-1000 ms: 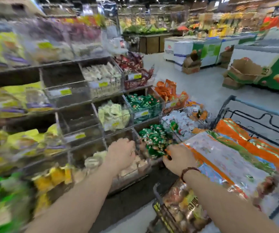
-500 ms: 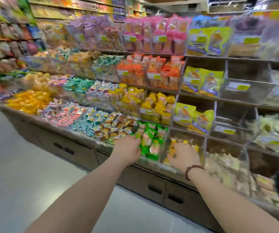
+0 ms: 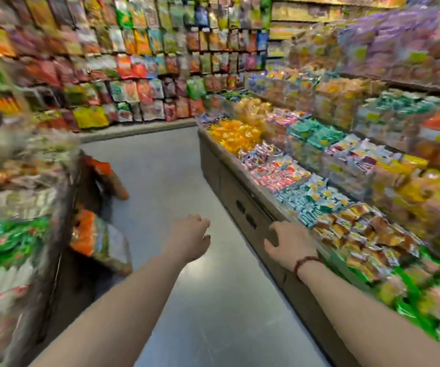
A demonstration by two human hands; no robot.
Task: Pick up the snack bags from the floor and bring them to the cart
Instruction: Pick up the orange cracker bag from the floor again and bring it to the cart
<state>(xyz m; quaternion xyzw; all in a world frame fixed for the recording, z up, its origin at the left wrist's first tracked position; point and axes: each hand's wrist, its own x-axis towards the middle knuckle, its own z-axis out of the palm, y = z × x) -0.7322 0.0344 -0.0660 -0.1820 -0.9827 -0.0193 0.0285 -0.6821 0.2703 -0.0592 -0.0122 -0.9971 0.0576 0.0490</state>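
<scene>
Two snack bags lean at the foot of the left shelf on the grey floor. The nearer bag (image 3: pixel 99 241) is orange, green and white; the farther bag (image 3: pixel 108 178) is mostly orange. Both are blurred. My left hand (image 3: pixel 190 235) reaches forward over the aisle, fingers loosely curled, holding nothing, to the right of the nearer bag. My right hand (image 3: pixel 290 241) hovers with spread fingers by the edge of the right-hand display counter, also empty. The cart is out of view.
A low counter (image 3: pixel 240 197) with bins of wrapped candy runs along the right. Packed shelves (image 3: pixel 14 207) stand close on the left. A wall of hanging snack packets (image 3: pixel 160 75) closes the aisle's far end. Grey floor (image 3: pixel 165 168) lies between them.
The view has swung left, away from the cart and past the candy shelves, to face down the aisle. Both hands stayed stretched forward and empty; the floor bags came into sight.
</scene>
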